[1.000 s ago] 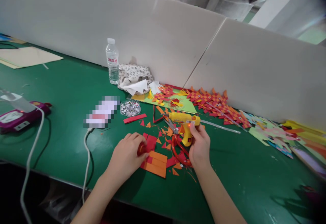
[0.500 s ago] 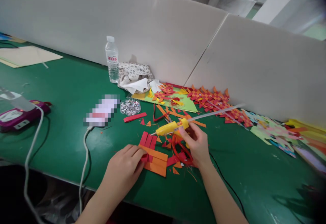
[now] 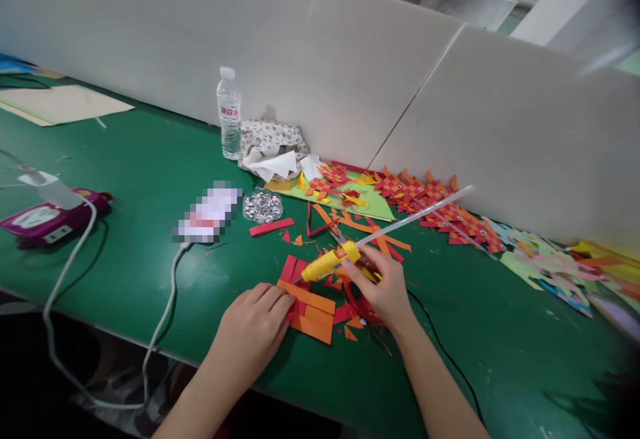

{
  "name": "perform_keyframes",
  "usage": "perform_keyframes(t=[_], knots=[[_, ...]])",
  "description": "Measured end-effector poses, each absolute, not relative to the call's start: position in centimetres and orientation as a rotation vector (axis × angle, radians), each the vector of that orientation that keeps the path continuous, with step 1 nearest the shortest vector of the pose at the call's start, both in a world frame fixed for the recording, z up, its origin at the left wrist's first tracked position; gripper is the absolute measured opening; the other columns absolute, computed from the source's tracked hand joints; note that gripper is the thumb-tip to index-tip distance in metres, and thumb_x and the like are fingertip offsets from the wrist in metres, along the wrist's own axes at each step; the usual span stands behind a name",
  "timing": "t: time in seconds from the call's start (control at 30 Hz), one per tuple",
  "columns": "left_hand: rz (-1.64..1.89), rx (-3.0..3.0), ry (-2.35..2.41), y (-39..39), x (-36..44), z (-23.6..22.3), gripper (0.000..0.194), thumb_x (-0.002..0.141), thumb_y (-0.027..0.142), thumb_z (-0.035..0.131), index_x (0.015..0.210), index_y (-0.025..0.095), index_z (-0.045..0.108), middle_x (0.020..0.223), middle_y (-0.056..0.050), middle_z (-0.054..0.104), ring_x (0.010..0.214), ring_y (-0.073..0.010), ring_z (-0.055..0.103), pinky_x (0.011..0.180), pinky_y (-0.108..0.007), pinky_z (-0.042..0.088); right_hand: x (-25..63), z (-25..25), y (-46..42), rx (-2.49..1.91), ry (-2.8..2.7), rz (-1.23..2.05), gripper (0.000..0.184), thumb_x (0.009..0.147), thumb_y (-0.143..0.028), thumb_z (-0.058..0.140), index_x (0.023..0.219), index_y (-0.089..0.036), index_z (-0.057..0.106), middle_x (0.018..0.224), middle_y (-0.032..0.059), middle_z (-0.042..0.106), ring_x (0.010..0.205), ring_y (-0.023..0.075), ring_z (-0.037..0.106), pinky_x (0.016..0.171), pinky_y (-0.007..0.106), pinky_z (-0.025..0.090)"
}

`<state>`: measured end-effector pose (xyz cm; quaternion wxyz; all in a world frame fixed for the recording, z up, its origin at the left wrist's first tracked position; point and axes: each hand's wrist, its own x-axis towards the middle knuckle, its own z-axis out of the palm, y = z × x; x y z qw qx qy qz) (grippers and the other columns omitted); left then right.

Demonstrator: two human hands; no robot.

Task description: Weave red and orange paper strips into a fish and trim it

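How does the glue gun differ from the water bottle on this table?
The hot glue gun is yellow, while the water bottle is clear with a white cap. The gun is held tilted in the right hand; the bottle stands upright, untouched, on the green table. Both have see-through parts: the gun's glue stick and the bottle's body.

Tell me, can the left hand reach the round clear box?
Probably yes: just a flat red strip lies between the left hand and the round clear box, though that hand is touching the orange paper.
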<state>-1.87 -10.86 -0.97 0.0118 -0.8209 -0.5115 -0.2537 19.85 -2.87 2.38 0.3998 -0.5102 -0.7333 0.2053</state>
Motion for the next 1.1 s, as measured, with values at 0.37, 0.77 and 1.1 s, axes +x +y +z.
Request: perform_keyframes(t=[0.37, 0.77, 1.1], knots=[[-0.761, -2.562, -1.618, -10.95, -1.83, -1.05, 0.017, 0.081, 0.011, 0.051, 0.093, 0.019, 0.059, 0.091, -0.004, 0.067, 0.082, -0.0225, 0.06, 0.066, -0.035, 0.05, 19.75, 2.39, -2.73, -1.259, -1.773, 0.725, 0.03, 0.077, -0.036, 0.063, 0.101, -0.019, 0.065, 0.083, 0.0043, 0.067, 0.069, 0.0199, 0.061, 0.061, 0.03, 0.05], [-0.757, -2.565, -1.606, -10.96, -1.88, -1.0, 0.017, 0.081, 0.011, 0.05, 0.092, 0.019, 0.06, 0.089, -0.004, 0.067, 0.081, -0.0219, 0.06, 0.065, -0.035, 0.05, 19.61, 2.44, -2.88, -1.28, -1.742, 0.739, 0.029, 0.071, -0.034, 0.068, 0.096, -0.02, 0.068, 0.079, 0.0031, 0.067, 0.069, 0.0204, 0.06, 0.061, 0.03, 0.048], [-0.752, -2.578, -1.616, -10.96, -1.95, -0.91, 0.016, 0.083, 0.012, 0.05, 0.094, 0.019, 0.06, 0.09, -0.004, 0.067, 0.082, -0.0223, 0.06, 0.065, -0.035, 0.049, 19.78, 2.55, -2.87, -1.285, -1.806, 0.664, 0.029, 0.073, -0.034, 0.067, 0.099, -0.02, 0.067, 0.08, 0.0034, 0.066, 0.068, 0.0198, 0.06, 0.06, 0.029, 0.048]])
